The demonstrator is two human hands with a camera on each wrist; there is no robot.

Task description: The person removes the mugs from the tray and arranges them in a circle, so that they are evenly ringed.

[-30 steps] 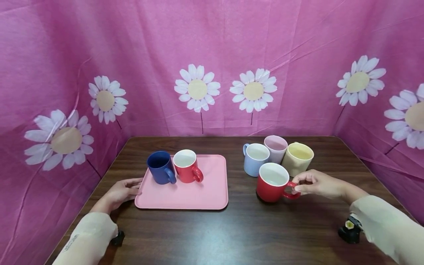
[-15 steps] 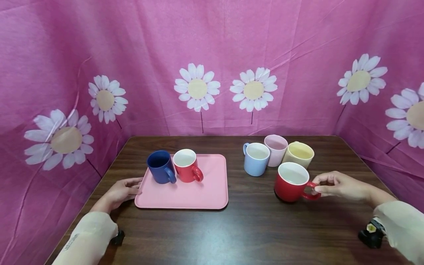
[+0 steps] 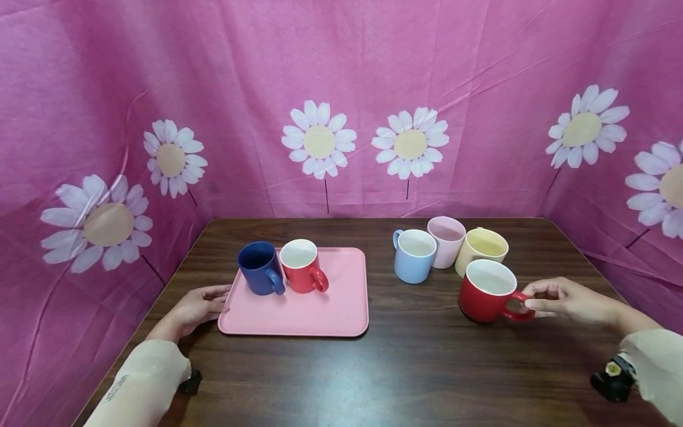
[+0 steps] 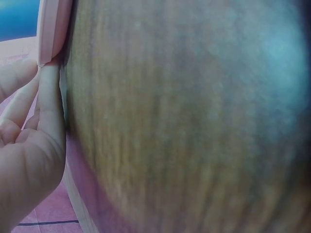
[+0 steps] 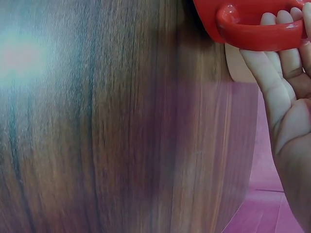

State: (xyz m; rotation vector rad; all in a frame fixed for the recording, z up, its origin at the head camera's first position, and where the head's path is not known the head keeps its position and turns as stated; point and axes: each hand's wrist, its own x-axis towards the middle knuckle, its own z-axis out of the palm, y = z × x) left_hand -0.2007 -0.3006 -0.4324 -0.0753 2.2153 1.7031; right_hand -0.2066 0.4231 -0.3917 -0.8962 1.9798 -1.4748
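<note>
The red mug (image 3: 487, 290) stands slightly tilted on the table (image 3: 405, 367), just in front of the yellow mug (image 3: 480, 250), at the right. The right hand (image 3: 565, 299) pinches its handle, fingers curled round the loop. In the right wrist view only the handle and a bit of the wall show at the top edge; the rest of the mug is cut off, and the wood there is blurred. Whether the base touches the table cannot be told.

The left hand (image 3: 194, 308) lies flat on the table, fingers straight, their tips against the left edge of the pink tray (image 3: 320, 314). The left wrist view is smeared; only the fingers (image 4: 46, 107) and a strip of tray rim (image 4: 51, 29) can be made out.

On the tray stand a blue mug (image 3: 259, 276) and a second red one (image 3: 301, 274), touching. A light blue mug (image 3: 413, 255) and a pink mug (image 3: 445, 241) sit behind with the yellow one.

Since a second ago the held mug has moved rightward, away from the light blue mug; the left hand and tray have stayed.
</note>
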